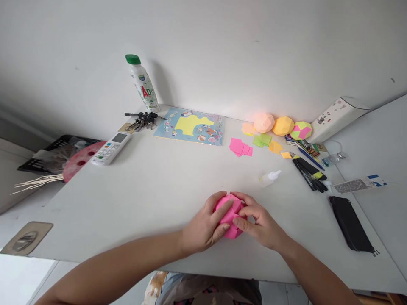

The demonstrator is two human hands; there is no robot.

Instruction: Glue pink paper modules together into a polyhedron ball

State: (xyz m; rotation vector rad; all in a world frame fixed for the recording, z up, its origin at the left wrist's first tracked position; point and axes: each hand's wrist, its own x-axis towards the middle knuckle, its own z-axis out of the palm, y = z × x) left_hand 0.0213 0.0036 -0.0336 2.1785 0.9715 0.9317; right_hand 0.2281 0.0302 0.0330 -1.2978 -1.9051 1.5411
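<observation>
A bright pink folded-paper ball (229, 215) is held between both hands near the table's front edge. My left hand (208, 222) wraps its left side, fingers over the top and thumb low on the front. My right hand (259, 222) grips the right side, its fingertips and thumb pressing on the paper near a seam. Beyond the ball, a small glue bottle (269, 178) lies on its side. Pink paper pieces (240, 147), green pieces (262, 140) and orange pieces (275, 147) lie farther back.
Three finished paper balls (283, 126) line the wall. A cutter and scissors (308, 171) and a black pouch (352, 223) are at right. A blue card (190, 127), bottle (144, 87), keys (143, 120) and white remote (111, 148) are at back left.
</observation>
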